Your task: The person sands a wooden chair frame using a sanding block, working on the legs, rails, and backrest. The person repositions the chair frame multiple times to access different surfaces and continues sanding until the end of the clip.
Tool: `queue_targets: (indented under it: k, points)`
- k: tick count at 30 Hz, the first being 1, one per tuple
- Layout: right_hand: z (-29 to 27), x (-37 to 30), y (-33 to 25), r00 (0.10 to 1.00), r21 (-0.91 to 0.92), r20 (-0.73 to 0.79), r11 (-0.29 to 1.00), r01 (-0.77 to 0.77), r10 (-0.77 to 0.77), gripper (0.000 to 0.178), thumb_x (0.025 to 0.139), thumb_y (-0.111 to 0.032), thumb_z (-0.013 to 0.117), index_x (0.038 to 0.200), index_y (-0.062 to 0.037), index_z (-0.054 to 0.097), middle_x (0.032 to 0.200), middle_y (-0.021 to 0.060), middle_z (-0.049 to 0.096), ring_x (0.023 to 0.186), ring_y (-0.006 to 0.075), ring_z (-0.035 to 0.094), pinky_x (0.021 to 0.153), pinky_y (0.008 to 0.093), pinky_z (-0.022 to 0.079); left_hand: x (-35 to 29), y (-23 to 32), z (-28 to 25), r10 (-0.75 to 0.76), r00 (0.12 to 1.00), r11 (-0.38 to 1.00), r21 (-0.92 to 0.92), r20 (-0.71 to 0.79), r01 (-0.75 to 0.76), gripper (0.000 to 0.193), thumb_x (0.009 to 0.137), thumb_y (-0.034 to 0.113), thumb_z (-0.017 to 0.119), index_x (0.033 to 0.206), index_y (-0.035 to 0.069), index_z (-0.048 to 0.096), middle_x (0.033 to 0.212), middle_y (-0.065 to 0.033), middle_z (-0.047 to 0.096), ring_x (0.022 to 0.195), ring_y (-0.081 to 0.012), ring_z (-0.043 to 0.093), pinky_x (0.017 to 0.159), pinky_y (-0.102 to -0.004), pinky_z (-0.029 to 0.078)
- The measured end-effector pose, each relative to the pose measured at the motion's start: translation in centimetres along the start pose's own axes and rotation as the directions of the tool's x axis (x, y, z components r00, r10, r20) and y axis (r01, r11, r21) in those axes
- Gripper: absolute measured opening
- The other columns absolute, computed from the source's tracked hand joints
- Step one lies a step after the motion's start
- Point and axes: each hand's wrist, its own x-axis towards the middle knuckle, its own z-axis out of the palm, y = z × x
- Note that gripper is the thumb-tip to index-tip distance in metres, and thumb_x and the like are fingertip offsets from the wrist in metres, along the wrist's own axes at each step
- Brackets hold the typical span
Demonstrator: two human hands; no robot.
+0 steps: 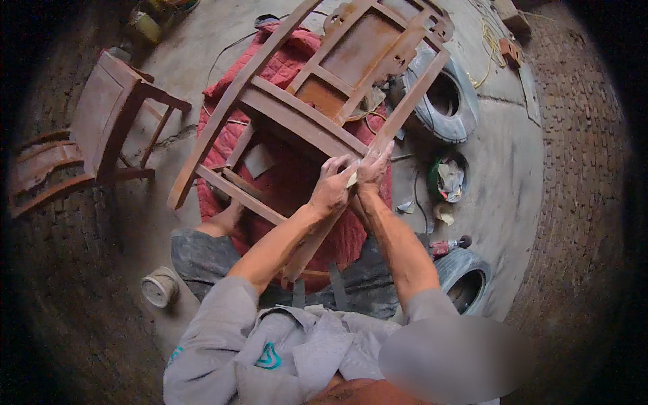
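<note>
Bare wood, close fingers: a chair that could rock under pressure

Tilted over a red quilted cloth, the wooden chair lies between the person's knees, its back pointing away. Both hands meet at one corner, where a rail joins a long post. The left hand has its grip curled in close at the joint; the right hand appears wrapped around the post, its fingers pointing up along it. A pale scrap shows between them, though which grip has hold of it I cannot tell.

The likeliest trouble is a shift of the chair: with both hands at a single corner, a hard push could make the frame pivot or slide if the soft cloth bunches beneath it. A bare leg close to the lower bars could then be knocked. Splinters or a sharp edge might catch fingers, since no gloves are worn.

To the right, a loose cord curves across the floor near a red power tool and a tyre; a foot put carelessly there could snag it.
</note>
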Motion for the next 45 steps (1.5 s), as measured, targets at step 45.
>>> queue_targets:
  k: [45]
  points:
    - [0.5,0.2,0.7,1.0,-0.029,0.006,0.999,-0.025,0.025,0.061,0.1,-0.023,0.036,0.15,0.0092,0.022,0.152,0.0332,0.031,0.142,0.0454,0.031,0.117,0.0458,0.027,8.0,-11.6,-13.8,-0.314,0.949,0.787,0.568,0.032,0.241,0.061,0.082,0.01,0.053,0.143,0.003,0.049,0.123,-0.0267,0.062,0.118,-0.0407,0.058,0.107,-0.0517,0.041]
